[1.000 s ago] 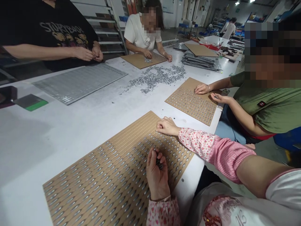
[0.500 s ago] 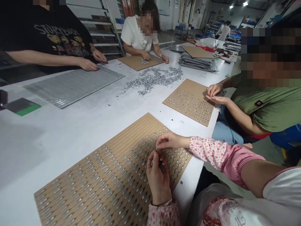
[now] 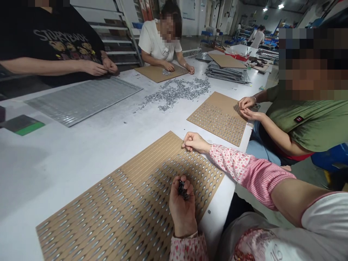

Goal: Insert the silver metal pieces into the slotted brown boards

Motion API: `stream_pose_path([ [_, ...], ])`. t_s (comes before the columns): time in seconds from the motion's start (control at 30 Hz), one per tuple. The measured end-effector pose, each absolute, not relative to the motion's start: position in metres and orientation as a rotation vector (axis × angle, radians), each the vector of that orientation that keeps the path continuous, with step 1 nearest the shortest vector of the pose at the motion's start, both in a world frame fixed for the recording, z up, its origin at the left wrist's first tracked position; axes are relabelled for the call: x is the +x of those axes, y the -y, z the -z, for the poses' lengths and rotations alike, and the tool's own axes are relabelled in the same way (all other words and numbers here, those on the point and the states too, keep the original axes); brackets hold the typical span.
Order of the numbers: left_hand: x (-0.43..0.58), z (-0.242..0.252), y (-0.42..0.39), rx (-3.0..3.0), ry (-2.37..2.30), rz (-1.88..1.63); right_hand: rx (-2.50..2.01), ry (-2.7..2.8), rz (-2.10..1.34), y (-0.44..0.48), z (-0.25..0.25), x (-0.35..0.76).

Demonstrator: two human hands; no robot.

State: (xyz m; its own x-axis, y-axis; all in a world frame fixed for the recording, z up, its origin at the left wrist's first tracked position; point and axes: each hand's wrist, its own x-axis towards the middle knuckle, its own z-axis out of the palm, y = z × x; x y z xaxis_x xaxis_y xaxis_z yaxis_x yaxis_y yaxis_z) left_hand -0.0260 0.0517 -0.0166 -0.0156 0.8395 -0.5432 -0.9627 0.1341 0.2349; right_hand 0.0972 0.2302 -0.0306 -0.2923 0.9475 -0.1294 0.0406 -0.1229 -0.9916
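Note:
A large brown slotted board point(image 3: 130, 203) lies on the white table point(image 3: 89, 145) in front of me, most of its slots filled with small metal pieces. My left hand point(image 3: 182, 208) rests on the board's near right part, cupped round a handful of small dark metal pieces point(image 3: 182, 189). My right hand point(image 3: 194, 142) is at the board's far right corner, fingers pinched together near the slots; what they pinch is too small to make out.
A heap of loose metal pieces point(image 3: 176, 92) lies mid-table. A person in green on the right works at a smaller brown board point(image 3: 214, 119). Across the table are a grey filled board point(image 3: 81, 99), another brown board point(image 3: 157, 72), two more people, and stacked boards point(image 3: 228, 70).
My right hand moved away from my left hand, out to the board's far right corner. My left hand stayed in place with its handful of pieces.

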Motion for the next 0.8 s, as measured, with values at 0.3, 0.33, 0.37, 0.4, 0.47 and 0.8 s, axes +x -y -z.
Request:
stream_pose_path([
  [0.3, -0.022, 0.013, -0.051, -0.148, -0.752, -1.468, -1.161, 2.388, -0.954, -0.241, 0.024, 0.106],
  [0.33, -0.022, 0.013, -0.051, -0.136, -0.76, -1.477, -1.176, 2.427, -0.922, -0.242, 0.024, 0.105],
  [0.37, -0.021, 0.013, -0.051, -0.127, -0.768, -1.485, -1.189, 2.459, -0.896, -0.242, 0.025, 0.104],
  [0.4, -0.021, 0.012, -0.051, -0.123, -0.775, -1.493, -1.196, 2.488, -0.861, -0.243, 0.026, 0.103],
  [0.47, -0.021, 0.011, -0.051, -0.123, -0.781, -1.495, -1.184, 2.536, -0.775, -0.244, 0.028, 0.101],
  [0.8, -0.021, 0.013, -0.051, -0.135, -0.716, -1.481, -1.006, 2.634, -0.833, -0.252, 0.027, 0.104],
])
